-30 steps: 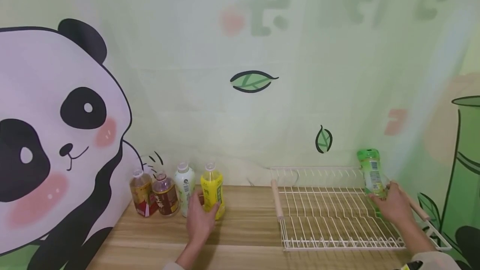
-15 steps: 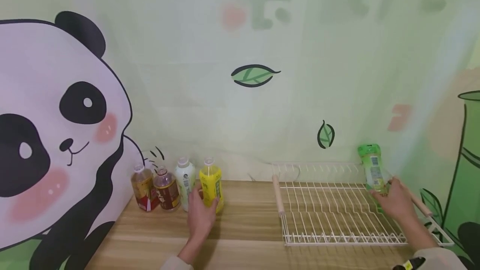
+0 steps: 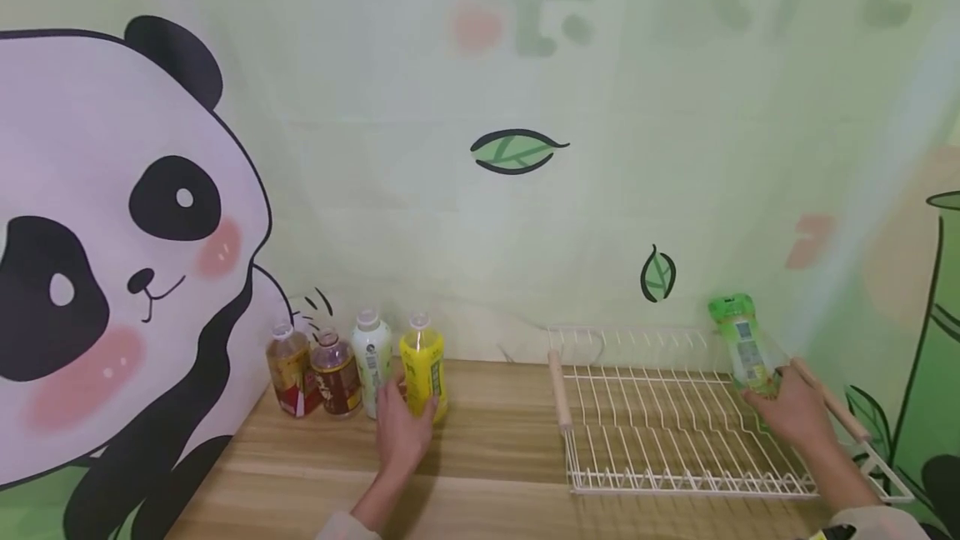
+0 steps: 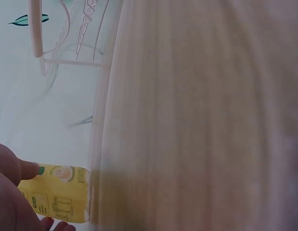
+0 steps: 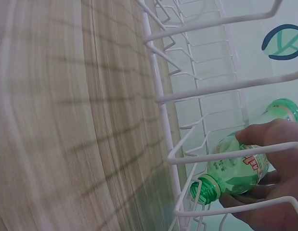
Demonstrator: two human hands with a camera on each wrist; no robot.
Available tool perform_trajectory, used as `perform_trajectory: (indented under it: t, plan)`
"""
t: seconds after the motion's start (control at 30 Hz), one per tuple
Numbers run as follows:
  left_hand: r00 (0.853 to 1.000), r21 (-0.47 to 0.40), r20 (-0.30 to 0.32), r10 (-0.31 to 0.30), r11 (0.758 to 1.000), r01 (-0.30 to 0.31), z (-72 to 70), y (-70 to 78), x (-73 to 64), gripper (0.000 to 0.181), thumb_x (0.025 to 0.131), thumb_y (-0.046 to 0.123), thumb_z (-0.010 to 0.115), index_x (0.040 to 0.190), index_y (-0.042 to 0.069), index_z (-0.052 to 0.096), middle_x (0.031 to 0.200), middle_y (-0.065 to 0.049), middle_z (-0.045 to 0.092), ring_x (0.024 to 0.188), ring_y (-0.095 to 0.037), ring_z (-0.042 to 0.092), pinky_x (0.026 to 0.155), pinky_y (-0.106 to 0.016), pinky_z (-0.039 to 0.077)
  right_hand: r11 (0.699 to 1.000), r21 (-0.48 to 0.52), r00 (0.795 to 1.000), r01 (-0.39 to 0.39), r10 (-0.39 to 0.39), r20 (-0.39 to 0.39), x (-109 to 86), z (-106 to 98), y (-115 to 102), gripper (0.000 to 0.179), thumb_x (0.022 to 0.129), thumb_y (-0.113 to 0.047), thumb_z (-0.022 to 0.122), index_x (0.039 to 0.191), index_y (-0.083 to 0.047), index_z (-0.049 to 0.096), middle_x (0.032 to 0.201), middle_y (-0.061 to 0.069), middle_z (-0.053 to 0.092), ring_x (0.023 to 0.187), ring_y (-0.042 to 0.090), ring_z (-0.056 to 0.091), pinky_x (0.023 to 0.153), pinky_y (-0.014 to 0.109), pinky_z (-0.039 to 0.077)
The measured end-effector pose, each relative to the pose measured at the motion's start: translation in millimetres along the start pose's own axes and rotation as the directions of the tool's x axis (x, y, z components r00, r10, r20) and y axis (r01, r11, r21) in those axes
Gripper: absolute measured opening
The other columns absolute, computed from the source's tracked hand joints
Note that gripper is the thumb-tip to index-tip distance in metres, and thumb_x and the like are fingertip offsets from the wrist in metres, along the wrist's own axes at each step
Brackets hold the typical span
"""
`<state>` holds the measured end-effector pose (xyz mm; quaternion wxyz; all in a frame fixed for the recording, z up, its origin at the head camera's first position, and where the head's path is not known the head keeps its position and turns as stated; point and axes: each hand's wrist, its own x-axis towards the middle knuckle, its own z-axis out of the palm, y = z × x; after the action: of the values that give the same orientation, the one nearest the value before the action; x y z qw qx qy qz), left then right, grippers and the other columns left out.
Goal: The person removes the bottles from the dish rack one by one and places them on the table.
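Observation:
My left hand (image 3: pixel 405 432) grips a yellow-labelled plastic bottle (image 3: pixel 422 365), which stands upright on the wooden table. Its thumb and fingers wrap the lower part; in the left wrist view the bottle's base (image 4: pixel 87 195) is right at the tabletop. At the right end of the white wire rack (image 3: pixel 678 423), my right hand (image 3: pixel 795 411) holds a green plastic bottle (image 3: pixel 741 340) neck down. The uncapped green mouth (image 5: pixel 204 191) sits among the rack's wires in the right wrist view. This bottle leans, with its base up and to the left.
Left of the yellow bottle stand a white-green bottle (image 3: pixel 371 352), a dark brown-labelled bottle (image 3: pixel 335 377) and an amber bottle with a red label (image 3: pixel 291 373). The rack has wooden handles (image 3: pixel 559 390) on its ends. A panda-print backdrop (image 3: pixel 450 232) hangs behind the table (image 3: pixel 487 440).
The green bottle's raised base has tipped further left in my right hand. My left hand keeps its grip on the yellow bottle. The head view has shifted slightly.

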<state>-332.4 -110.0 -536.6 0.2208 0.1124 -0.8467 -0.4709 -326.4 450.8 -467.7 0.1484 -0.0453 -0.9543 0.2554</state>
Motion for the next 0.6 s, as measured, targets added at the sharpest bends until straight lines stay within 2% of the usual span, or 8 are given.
perform_trajectory:
  t: [0.13,0.3,0.43,0.53,0.6]
  plan:
    - [0.998,0.024,0.058,-0.018,1.000,0.016,-3.6,-1.2,-2.5,0.076,0.094,0.023,0.081,0.151,-0.005,0.041,0.142,-0.029,0.048,0.131,-0.047,0.053,0.109,-0.064,0.047,0.998,0.011,0.998,-0.055,0.054,0.033,-0.3,-1.2,0.1,0.081,0.097,-0.025,0.072,0.141,0.029,0.030,0.120,0.050,0.052,0.086,0.045,0.064,0.059,0.042,0.056]
    - [0.992,0.094,0.123,-0.002,0.996,-0.010,-14.5,-1.0,-7.8,0.080,0.094,0.031,0.081,0.148,-0.012,0.041,0.141,-0.035,0.048,0.129,-0.051,0.053,0.109,-0.065,0.046,1.000,0.019,1.000,-0.015,0.014,0.014,-2.1,-3.0,0.0,0.080,0.097,-0.029,0.073,0.138,0.028,0.035,0.114,0.046,0.055,0.084,0.042,0.064,0.059,0.041,0.055]
    - [0.988,0.115,0.156,0.013,0.993,-0.031,-23.4,1.7,-13.1,0.077,0.094,0.034,0.082,0.142,-0.014,0.045,0.134,-0.034,0.053,0.124,-0.050,0.056,0.108,-0.064,0.048,1.000,0.019,1.000,0.015,-0.016,0.010,-5.3,-5.3,-3.7,0.085,0.099,-0.036,0.073,0.140,0.028,0.034,0.122,0.048,0.052,0.094,0.051,0.062,0.066,0.050,0.058]
    - [0.984,0.121,0.175,0.023,0.992,-0.045,-29.8,7.0,-14.6,0.070,0.093,0.033,0.082,0.137,-0.012,0.051,0.128,-0.029,0.057,0.117,-0.045,0.060,0.102,-0.061,0.052,0.999,0.037,1.000,0.027,-0.027,0.009,-6.0,-7.1,-10.9,0.091,0.101,-0.041,0.072,0.148,0.024,0.029,0.135,0.050,0.045,0.110,0.061,0.056,0.075,0.061,0.059]
    - [0.980,0.141,0.195,0.040,0.988,-0.068,-34.3,11.4,-14.9,0.065,0.094,0.033,0.081,0.133,-0.011,0.055,0.123,-0.026,0.061,0.111,-0.041,0.063,0.098,-0.059,0.054,0.998,0.051,0.999,0.041,-0.041,0.002,-5.9,-8.5,-16.3,0.092,0.101,-0.042,0.072,0.150,0.022,0.027,0.139,0.049,0.042,0.115,0.063,0.053,0.077,0.062,0.059]
